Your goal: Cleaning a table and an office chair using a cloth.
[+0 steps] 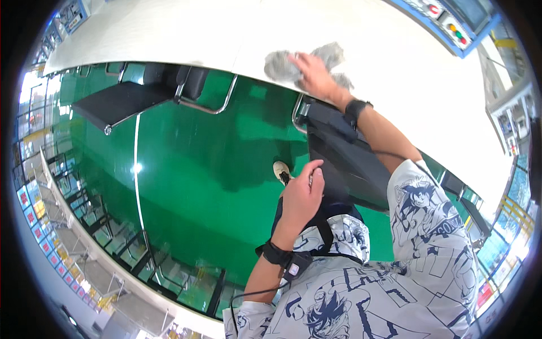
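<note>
Over the white tabletop (226,39), my right hand (316,76) reaches down onto a rumpled grey cloth-like bundle (279,66). Its visible fingers are stretched out and touch the fuzzy material, which spreads to both sides of the hand. Whether this is one piece or several I cannot tell. My left hand (302,198) hangs in front of my body, above the floor, its fingers curled in toward the thumb. A small gleam shows between thumb and fingers, too small to name. Both wrists wear black straps with a cable.
Black chairs with chromed frames (130,101) stand along the table edge; another black chair (344,152) is close at my right. A blue-framed panel with coloured buttons (457,34) sits at the table's far right. Green floor (186,186) bears a white line.
</note>
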`<state>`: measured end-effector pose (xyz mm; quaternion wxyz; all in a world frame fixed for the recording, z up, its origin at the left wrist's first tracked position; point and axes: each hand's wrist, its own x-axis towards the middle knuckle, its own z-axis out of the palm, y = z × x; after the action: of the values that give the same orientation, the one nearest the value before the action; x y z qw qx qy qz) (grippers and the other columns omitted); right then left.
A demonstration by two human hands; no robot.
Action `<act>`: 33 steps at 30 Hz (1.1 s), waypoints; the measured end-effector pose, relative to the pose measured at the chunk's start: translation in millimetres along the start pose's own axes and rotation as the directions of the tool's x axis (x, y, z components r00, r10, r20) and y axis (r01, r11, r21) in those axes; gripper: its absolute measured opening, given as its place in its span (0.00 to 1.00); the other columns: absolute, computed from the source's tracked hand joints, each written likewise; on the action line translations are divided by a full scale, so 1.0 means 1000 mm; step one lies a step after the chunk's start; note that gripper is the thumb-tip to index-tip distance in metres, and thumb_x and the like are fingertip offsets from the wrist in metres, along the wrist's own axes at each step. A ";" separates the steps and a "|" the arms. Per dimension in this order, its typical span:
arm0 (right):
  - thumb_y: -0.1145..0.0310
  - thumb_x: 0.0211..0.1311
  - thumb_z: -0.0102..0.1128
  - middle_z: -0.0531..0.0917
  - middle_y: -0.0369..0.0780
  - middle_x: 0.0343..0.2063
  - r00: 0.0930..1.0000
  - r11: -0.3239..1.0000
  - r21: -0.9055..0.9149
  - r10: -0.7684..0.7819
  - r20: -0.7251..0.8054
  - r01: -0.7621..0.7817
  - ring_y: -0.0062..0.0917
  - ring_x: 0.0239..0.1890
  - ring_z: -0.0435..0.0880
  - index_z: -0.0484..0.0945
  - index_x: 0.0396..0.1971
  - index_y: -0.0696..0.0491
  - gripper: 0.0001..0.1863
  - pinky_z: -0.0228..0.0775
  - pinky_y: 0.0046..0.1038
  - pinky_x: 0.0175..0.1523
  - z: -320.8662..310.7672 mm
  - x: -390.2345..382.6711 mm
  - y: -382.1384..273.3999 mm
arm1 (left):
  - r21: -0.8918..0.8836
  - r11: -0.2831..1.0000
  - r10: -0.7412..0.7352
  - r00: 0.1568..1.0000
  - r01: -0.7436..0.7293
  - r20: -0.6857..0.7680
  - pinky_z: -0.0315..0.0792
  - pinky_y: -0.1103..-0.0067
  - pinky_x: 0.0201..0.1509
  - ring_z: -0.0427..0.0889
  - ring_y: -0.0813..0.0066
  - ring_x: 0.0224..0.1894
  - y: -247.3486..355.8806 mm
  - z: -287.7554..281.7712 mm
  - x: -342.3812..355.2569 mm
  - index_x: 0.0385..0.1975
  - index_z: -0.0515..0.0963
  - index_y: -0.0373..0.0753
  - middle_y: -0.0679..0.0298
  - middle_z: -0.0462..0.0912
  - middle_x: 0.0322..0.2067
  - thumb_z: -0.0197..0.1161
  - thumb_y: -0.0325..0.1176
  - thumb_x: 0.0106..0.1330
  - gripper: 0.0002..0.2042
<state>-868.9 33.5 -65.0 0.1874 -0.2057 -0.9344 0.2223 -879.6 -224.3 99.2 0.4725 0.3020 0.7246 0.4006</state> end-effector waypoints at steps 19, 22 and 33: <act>0.52 0.63 0.49 0.73 0.55 0.49 0.669 0.720 0.093 0.579 0.466 -0.688 0.45 0.51 0.73 0.58 0.59 0.60 0.32 0.65 0.34 0.55 -0.208 -0.285 -0.024 | 0.109 0.994 -0.044 0.992 0.031 0.119 0.69 0.83 0.22 0.75 0.78 0.17 -0.037 0.023 0.093 0.48 0.71 0.35 0.62 0.76 0.24 0.38 0.45 0.70 0.21; 0.53 0.60 0.52 0.76 0.53 0.44 0.665 0.715 -0.015 0.657 0.355 -0.699 0.47 0.46 0.74 0.64 0.54 0.57 0.28 0.67 0.38 0.51 -0.237 -0.334 -0.014 | 0.399 0.915 0.031 0.997 -0.059 0.077 0.70 0.77 0.30 0.78 0.72 0.22 -0.025 0.013 0.089 0.44 0.75 0.34 0.62 0.74 0.22 0.40 0.44 0.69 0.21; 0.64 0.50 0.59 0.75 0.50 0.41 0.869 0.869 -0.009 0.495 0.006 -0.495 0.43 0.43 0.77 0.63 0.56 0.53 0.31 0.68 0.40 0.47 -0.139 -0.240 -0.087 | 0.594 0.226 0.486 0.618 -0.772 0.618 0.68 0.69 0.47 0.74 0.57 0.43 0.005 0.026 0.086 0.41 0.75 0.37 0.55 0.76 0.39 0.65 0.38 0.53 0.18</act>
<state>-631.2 -102.7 32.0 0.1197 -0.4381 -0.8521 0.2603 -887.3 -144.1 59.6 0.1680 0.8111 0.5482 0.1155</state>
